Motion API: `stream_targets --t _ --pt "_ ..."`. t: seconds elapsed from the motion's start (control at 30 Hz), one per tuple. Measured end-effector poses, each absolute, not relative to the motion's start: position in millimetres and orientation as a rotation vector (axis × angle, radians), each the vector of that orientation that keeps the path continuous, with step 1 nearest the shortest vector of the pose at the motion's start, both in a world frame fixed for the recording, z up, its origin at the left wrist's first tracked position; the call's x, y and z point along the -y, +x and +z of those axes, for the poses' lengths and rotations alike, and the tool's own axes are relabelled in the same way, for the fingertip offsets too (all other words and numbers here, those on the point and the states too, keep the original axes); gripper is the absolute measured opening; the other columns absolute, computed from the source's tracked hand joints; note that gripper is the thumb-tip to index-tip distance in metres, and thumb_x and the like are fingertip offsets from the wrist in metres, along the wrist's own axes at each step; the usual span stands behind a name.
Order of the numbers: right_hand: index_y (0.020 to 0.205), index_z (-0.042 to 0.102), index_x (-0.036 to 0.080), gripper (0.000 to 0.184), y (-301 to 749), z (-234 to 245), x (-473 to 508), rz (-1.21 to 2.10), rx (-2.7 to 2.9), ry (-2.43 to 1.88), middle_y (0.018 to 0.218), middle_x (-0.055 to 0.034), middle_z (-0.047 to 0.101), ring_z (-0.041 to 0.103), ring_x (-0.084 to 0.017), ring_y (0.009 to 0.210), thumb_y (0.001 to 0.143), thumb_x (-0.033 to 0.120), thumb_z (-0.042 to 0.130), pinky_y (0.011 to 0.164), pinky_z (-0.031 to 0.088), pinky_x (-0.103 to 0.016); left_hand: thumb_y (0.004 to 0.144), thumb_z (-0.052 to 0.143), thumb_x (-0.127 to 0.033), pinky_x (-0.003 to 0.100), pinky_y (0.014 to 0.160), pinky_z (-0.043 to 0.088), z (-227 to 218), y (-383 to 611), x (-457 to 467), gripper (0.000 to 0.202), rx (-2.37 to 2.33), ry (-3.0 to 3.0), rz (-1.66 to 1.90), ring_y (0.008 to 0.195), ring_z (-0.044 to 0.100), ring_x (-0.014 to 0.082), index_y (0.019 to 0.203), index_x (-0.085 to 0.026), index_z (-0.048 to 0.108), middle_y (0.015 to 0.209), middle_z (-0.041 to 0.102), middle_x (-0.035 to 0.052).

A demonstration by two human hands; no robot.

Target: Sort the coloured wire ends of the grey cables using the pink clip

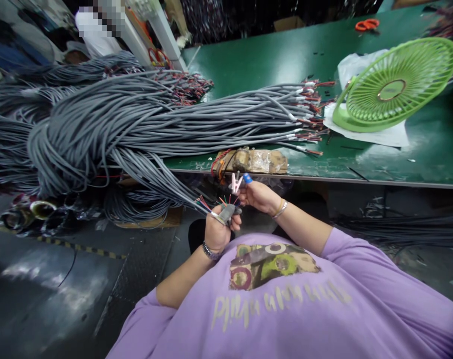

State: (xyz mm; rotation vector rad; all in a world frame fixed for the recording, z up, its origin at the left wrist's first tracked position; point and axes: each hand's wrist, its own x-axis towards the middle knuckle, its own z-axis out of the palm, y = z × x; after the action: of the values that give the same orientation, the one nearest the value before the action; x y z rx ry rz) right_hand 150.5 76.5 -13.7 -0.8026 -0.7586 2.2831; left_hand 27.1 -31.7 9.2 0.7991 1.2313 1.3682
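My left hand (218, 233) is closed around the end of a grey cable (191, 198), with grey coverings on its fingers. Thin coloured wires (226, 200) fan out from that end between my two hands. Close beside them is my right hand (263, 197), its fingers curled in at the wire tips and a blue wrap (248, 178) on one finger. What those fingers pinch is too small to make out. A pale pink clip (235, 184) stands just beyond the right fingertips, in front of a wooden block (262, 160) on the table edge.
Many grey cables (136, 119) lie across the green table (264, 62), their stripped ends to the right. A green fan (394, 89) stands at right, with orange-handled scissors (366, 25) behind. Coiled cable (144, 207) lies below the table. Another person (97, 37) is at upper left.
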Motion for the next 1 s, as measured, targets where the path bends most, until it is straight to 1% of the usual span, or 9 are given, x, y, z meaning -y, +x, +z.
stream_targets --t 0.07,0.17,0.37,0.53,0.67,0.77,0.83,0.93,1.0 --pt "0.081 0.066 0.013 0.049 142.6 -12.5 -73.0 2.137 0.862 -0.761 0.065 -0.0004 0.058 0.044 -0.007 0.052 0.083 0.061 0.059 0.05 0.04 -0.02 0.076 0.067 -0.046 0.018 0.035 0.033 12.7 28.3 29.1 0.033 -1.238 0.8 1.383 0.036 0.051 0.0073 0.068 -0.015 0.062 0.051 0.062 0.0005" --pt "0.071 0.064 0.013 0.052 134.4 -11.1 -69.4 1.937 0.925 -0.765 0.058 0.0015 0.053 0.041 -0.007 0.052 0.079 0.064 0.062 0.05 0.035 -0.02 0.076 0.066 -0.048 0.018 0.035 0.032 16.6 30.3 25.1 0.034 -1.275 0.809 1.379 0.036 0.051 0.0073 0.067 -0.015 0.061 0.051 0.063 0.001" --pt "0.077 0.063 0.014 0.053 129.1 -2.2 -73.9 2.257 0.611 -0.662 0.057 0.0029 0.051 0.039 -0.006 0.047 0.079 0.067 0.061 0.046 0.036 -0.019 0.075 0.067 -0.049 0.017 0.034 0.029 15.0 33.8 19.3 0.036 -1.301 0.807 1.356 0.035 0.05 0.0072 0.066 -0.015 0.06 0.05 0.062 0.0006" --pt "0.078 0.064 0.013 0.049 127.2 3.6 -75.0 2.252 0.524 -0.672 0.051 0.0042 0.046 0.04 -0.007 0.046 0.08 0.063 0.062 0.044 0.036 -0.018 0.076 0.067 -0.047 0.017 0.034 0.029 9.8 35.1 18.2 0.034 -1.301 0.796 1.34 0.035 0.05 0.007 0.068 -0.015 0.059 0.05 0.062 0.0" --pt "0.08 0.064 0.014 0.053 127.2 1.1 -73.9 2.261 0.516 -0.678 0.055 0.0023 0.052 0.041 -0.007 0.047 0.081 0.066 0.058 0.045 0.037 -0.019 0.076 0.067 -0.045 0.017 0.034 0.03 9.4 34.5 18.5 0.033 -1.3 0.78 1.341 0.035 0.051 0.0072 0.066 -0.015 0.059 0.05 0.062 -0.0001" --pt "0.082 0.065 0.014 0.058 130.4 -0.5 -74.1 2.32 0.494 -0.659 0.061 0.0001 0.057 0.045 -0.008 0.05 0.082 0.071 0.051 0.048 0.04 -0.02 0.076 0.067 -0.045 0.017 0.034 0.03 10.5 33.3 21.6 0.032 -1.31 0.773 1.353 0.035 0.05 0.0071 0.068 -0.015 0.06 0.051 0.062 -0.0003" --pt "0.085 0.066 0.015 0.06 133.9 0.5 -74.9 2.362 0.483 -0.649 0.067 -0.0016 0.06 0.048 -0.009 0.052 0.085 0.071 0.046 0.05 0.041 -0.02 0.076 0.067 -0.045 0.017 0.034 0.031 10.7 32.0 25.1 0.031 -1.318 0.784 1.368 0.035 0.051 0.0072 0.069 -0.015 0.061 0.051 0.062 -0.0007" --pt "0.088 0.067 0.015 0.056 138.8 4.2 -76.0 2.4 0.497 -0.638 0.072 -0.0034 0.063 0.051 -0.01 0.056 0.089 0.066 0.044 0.052 0.042 -0.021 0.076 0.067 -0.045 0.018 0.035 0.033 10.2 29.6 29.4 0.031 -1.342 0.833 1.416 0.037 0.052 0.0074 0.07 -0.015 0.061 0.054 0.063 -0.0007" --pt "0.088 0.067 0.015 0.046 140.1 6.3 -75.9 2.392 0.532 -0.645 0.074 -0.003 0.064 0.051 -0.01 0.058 0.091 0.057 0.049 0.053 0.042 -0.021 0.077 0.066 -0.046 0.018 0.036 0.035 10.0 28.0 29.8 0.031 -1.369 0.861 1.468 0.038 0.053 0.0071 0.069 -0.016 0.061 0.055 0.064 -0.0007"
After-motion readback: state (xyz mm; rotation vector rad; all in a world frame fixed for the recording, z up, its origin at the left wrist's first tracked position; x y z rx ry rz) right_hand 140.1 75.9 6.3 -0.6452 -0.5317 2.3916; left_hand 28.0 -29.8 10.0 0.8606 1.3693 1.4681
